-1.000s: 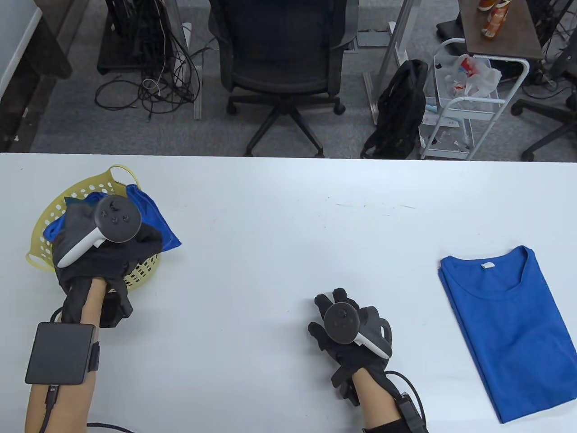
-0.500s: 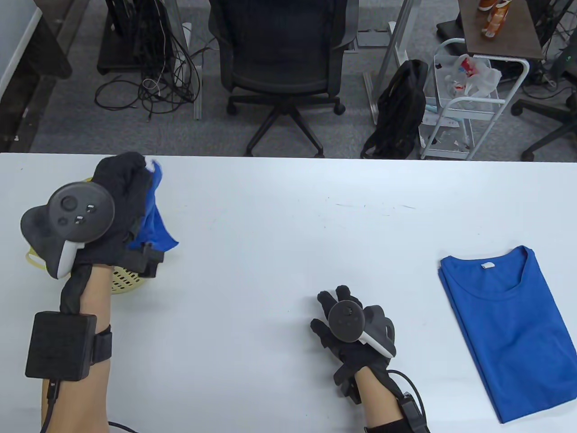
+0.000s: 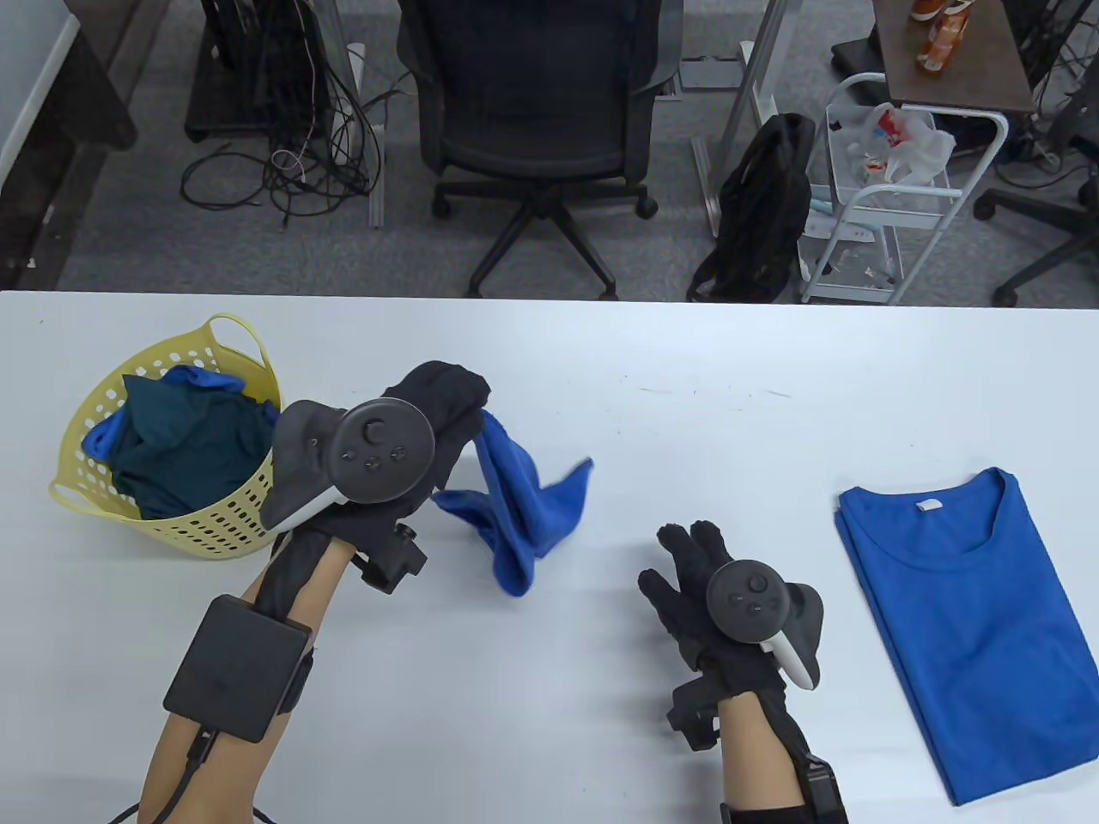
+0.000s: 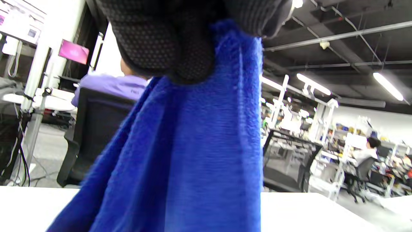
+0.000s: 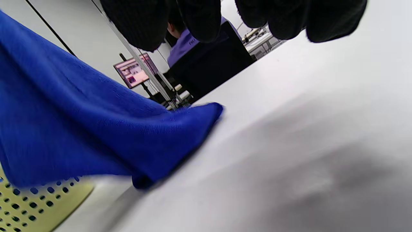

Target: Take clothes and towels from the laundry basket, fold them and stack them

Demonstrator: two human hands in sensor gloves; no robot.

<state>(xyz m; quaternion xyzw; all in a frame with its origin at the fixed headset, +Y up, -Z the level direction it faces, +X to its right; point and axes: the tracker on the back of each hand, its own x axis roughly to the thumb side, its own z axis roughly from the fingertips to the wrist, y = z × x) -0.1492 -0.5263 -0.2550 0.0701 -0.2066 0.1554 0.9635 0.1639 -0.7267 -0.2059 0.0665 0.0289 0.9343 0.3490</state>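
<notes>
My left hand [image 3: 446, 403] grips a blue towel [image 3: 515, 506] by one edge and holds it above the middle of the table; the towel hangs down and its low end touches the tabletop. In the left wrist view the towel [image 4: 193, 154] hangs from my gloved fingers [image 4: 167, 38]. My right hand [image 3: 687, 558] is empty, fingers spread, just right of the towel; in the right wrist view the towel [image 5: 80, 129] lies ahead of my fingertips [image 5: 199, 19]. The yellow laundry basket [image 3: 215, 524] at the left holds a dark teal garment [image 3: 189, 438] and some blue cloth [image 3: 99, 438].
A folded blue T-shirt [image 3: 962, 618] lies flat at the table's right edge. An office chair [image 3: 532, 129], a black backpack [image 3: 760, 215] and a white cart [image 3: 884, 206] stand beyond the table's far edge.
My left hand lifted the blue towel out of the basket and carried it right to the table's middle. My right hand moved right and forward, fingers spreading toward the towel.
</notes>
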